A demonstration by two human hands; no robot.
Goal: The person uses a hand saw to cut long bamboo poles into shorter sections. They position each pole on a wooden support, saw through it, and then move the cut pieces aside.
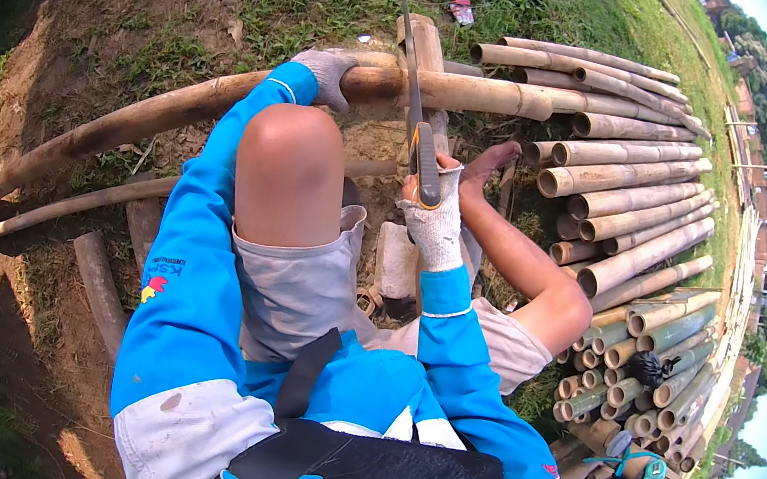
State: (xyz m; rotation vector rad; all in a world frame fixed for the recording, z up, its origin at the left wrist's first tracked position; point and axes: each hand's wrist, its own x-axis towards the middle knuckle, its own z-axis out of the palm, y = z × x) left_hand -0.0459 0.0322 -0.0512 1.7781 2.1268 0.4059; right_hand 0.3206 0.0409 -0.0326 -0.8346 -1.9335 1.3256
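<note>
A long bamboo pole (498,99) runs across in front of me, from the lower left to the right. My left hand (325,75), in a grey glove, is wrapped round it from above, left of the saw. My right hand (439,223), in a white glove with fingertips bare, is closed on the handsaw's black and orange handle. The handsaw (413,77) points away from me, its blade crossing the pole. Whether its teeth are in a cut I cannot tell. Under the pole, near the blade, lies a wooden support piece (426,44).
Cut bamboo lengths (631,185) lie stacked at the right, with a second pile (668,358) nearer me. My bare foot (489,166) is just beyond the right hand. A thinner pole (73,213) lies at the left. A teal tape measure (654,470) hangs on bamboo at lower right.
</note>
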